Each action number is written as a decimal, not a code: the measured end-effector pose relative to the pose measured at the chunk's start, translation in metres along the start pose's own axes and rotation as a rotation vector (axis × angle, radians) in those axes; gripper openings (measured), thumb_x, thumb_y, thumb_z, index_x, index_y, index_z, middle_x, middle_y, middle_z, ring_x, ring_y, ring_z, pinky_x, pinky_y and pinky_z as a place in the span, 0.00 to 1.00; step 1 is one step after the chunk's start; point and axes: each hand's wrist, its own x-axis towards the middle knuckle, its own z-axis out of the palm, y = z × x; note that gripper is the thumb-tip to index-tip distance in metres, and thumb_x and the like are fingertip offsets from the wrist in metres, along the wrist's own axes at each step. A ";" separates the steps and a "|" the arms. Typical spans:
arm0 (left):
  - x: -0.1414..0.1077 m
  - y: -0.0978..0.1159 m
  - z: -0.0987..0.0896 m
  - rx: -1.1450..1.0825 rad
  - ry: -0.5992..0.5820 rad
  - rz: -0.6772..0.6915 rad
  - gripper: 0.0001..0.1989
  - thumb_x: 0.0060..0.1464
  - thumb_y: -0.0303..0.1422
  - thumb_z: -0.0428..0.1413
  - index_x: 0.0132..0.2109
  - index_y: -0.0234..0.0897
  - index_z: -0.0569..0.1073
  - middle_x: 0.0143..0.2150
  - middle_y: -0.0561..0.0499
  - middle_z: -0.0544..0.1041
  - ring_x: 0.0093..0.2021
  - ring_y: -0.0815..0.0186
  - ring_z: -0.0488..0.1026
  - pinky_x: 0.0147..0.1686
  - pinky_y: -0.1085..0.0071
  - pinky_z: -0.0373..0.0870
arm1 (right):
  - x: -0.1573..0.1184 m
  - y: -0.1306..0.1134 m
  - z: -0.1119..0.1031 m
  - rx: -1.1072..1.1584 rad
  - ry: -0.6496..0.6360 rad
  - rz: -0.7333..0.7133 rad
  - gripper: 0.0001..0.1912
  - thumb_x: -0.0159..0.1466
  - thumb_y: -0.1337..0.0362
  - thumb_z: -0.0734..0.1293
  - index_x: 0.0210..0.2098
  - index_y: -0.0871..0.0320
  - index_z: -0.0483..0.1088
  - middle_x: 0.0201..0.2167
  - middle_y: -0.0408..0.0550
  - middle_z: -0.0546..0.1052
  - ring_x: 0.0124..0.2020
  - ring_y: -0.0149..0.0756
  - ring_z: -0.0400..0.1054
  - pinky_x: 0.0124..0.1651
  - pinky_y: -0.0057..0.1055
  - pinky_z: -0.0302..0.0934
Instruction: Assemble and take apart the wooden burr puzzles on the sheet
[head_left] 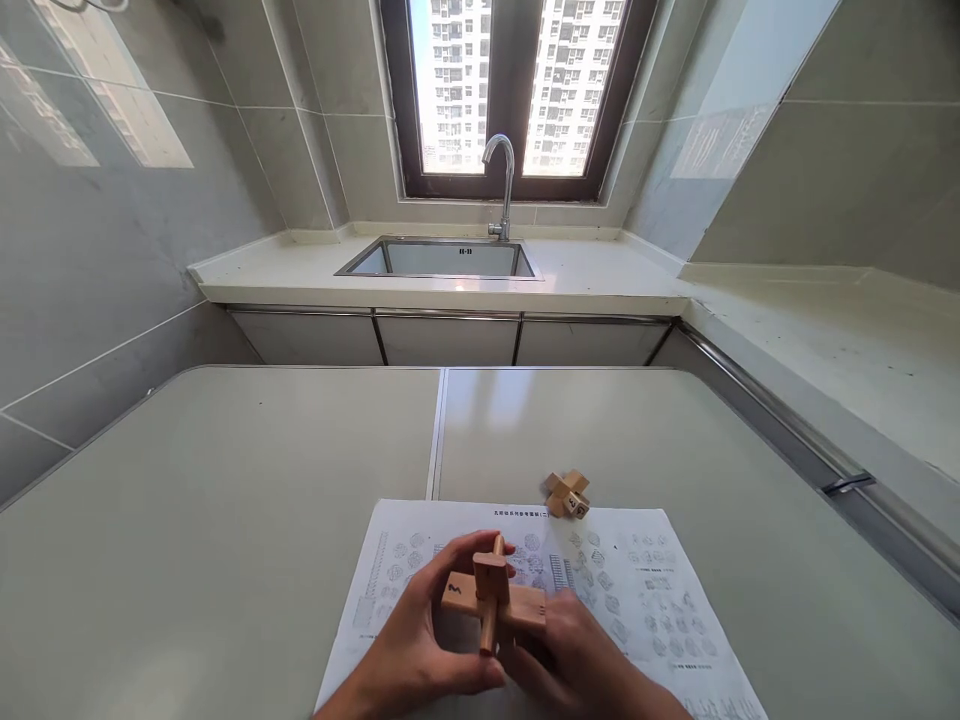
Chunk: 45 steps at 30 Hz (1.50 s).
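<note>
Between my two hands is a wooden burr puzzle [491, 580] of crossed pieces, held above the printed sheet. A thin round rod runs through its front, and dark marks show on one bar. My left hand [420, 630] is closed around it, thumb at the lower end of the rod and fingers at the top. My right hand [570, 650] grips the right end of the long bar; its lower fingers are partly hidden. Beyond the hands, a second wooden burr puzzle [568, 494], with numbers on its ends, sits at the sheet's top edge.
The printed sheet [652, 560] with puzzle diagrams lies on a pale table [225, 480] with a centre seam. Past the table's far edge are a counter [600, 265], a sink [450, 262], a faucet [507, 185] and a window. Another counter [840, 350] runs along the right.
</note>
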 end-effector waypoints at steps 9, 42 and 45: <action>-0.001 0.004 0.001 0.124 0.123 -0.040 0.47 0.40 0.36 0.75 0.67 0.50 0.66 0.61 0.44 0.75 0.60 0.48 0.74 0.61 0.55 0.71 | -0.001 0.006 -0.004 0.623 0.081 0.275 0.30 0.72 0.39 0.59 0.28 0.57 0.66 0.12 0.36 0.61 0.14 0.27 0.51 0.21 0.27 0.46; 0.005 0.004 0.002 0.216 0.138 0.010 0.31 0.46 0.58 0.69 0.48 0.40 0.79 0.47 0.43 0.83 0.52 0.48 0.77 0.58 0.57 0.68 | 0.001 0.015 0.009 1.287 0.013 0.426 0.24 0.64 0.43 0.74 0.32 0.57 0.67 0.13 0.31 0.64 0.08 0.19 0.47 0.10 0.17 0.45; 0.005 0.004 0.003 0.267 0.157 0.022 0.30 0.47 0.60 0.67 0.43 0.39 0.78 0.42 0.45 0.83 0.47 0.51 0.77 0.52 0.61 0.70 | 0.001 0.016 0.009 1.302 -0.018 0.412 0.24 0.66 0.44 0.73 0.31 0.58 0.67 0.13 0.32 0.65 0.08 0.20 0.47 0.09 0.17 0.45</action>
